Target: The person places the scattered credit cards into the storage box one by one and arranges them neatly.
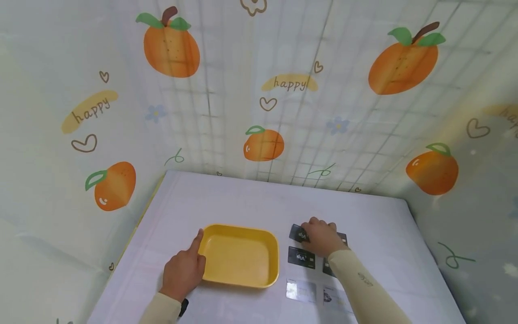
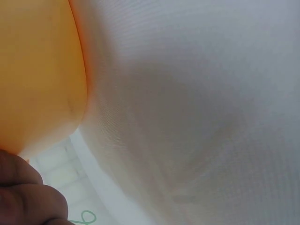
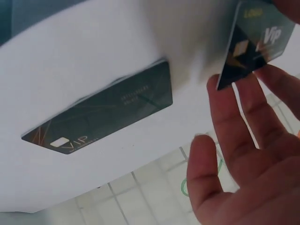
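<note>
A yellow tray lies on the table, and my left hand holds its left side. The index finger stretches along the rim while the other fingers are curled; in the left wrist view their knuckles show by the tray's outer wall. To the tray's right, my right hand pinches a black Vip card between thumb and fingertips, tilted up off the table. Another dark VIP card lies flat near that hand. Below it sits a further black card.
My right forearm partly covers another dark card. Two pale cards, a glossy one and a printed one, lie nearer the front. A curtain with printed oranges hangs behind the white table and along both its sides.
</note>
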Action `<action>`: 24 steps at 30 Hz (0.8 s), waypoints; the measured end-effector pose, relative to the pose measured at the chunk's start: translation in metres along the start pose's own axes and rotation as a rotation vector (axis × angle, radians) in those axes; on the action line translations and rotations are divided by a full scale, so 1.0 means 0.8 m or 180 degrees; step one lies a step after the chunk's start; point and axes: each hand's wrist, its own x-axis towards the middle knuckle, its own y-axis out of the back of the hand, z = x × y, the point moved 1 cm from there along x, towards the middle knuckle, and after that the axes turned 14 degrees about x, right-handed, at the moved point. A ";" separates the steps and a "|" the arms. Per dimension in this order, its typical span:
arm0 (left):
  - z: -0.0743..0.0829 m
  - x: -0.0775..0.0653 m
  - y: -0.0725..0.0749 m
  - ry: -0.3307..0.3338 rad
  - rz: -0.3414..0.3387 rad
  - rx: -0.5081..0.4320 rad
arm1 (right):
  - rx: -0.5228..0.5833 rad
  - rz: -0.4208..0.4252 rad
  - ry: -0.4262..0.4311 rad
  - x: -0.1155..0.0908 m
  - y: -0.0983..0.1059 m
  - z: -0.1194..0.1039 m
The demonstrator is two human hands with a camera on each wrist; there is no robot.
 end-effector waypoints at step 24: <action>-0.005 0.004 -0.005 -0.0019 0.0185 -0.0154 | 0.0090 0.0546 0.0559 -0.008 0.053 -0.093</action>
